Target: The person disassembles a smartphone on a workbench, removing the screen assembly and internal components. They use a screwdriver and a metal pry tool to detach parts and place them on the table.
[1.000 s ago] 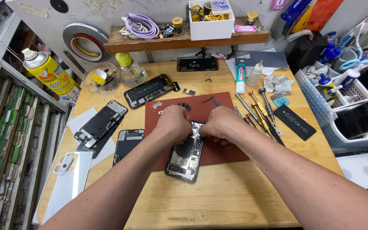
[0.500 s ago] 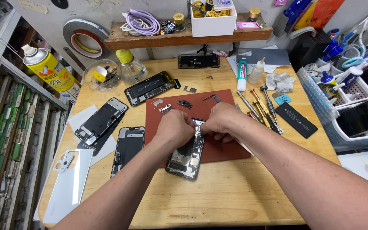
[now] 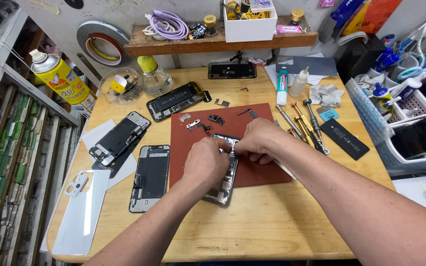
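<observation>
Head view: the wooden bench (image 3: 272,231) fills the frame, with a red mat (image 3: 193,162) at its centre. On the mat's lower edge lies the opened phone (image 3: 221,189), its long axis running nearly up and down the frame, top end tilted slightly right, bottom end hanging off the mat onto bare wood. Both forearms come in from the bottom of the frame and meet over the phone's upper half. The left hand (image 3: 204,162) sits on the phone's left side, fingers curled down and pressing on the frame; whether it pinches anything I cannot tell. The right hand (image 3: 257,142) is just right of it and slightly higher, fingertips bunched in a tight pinch at the phone's top end, on a small pale part there. Screwdrivers (image 3: 304,123) lie right of the right hand, a black battery (image 3: 345,139) beyond them.
</observation>
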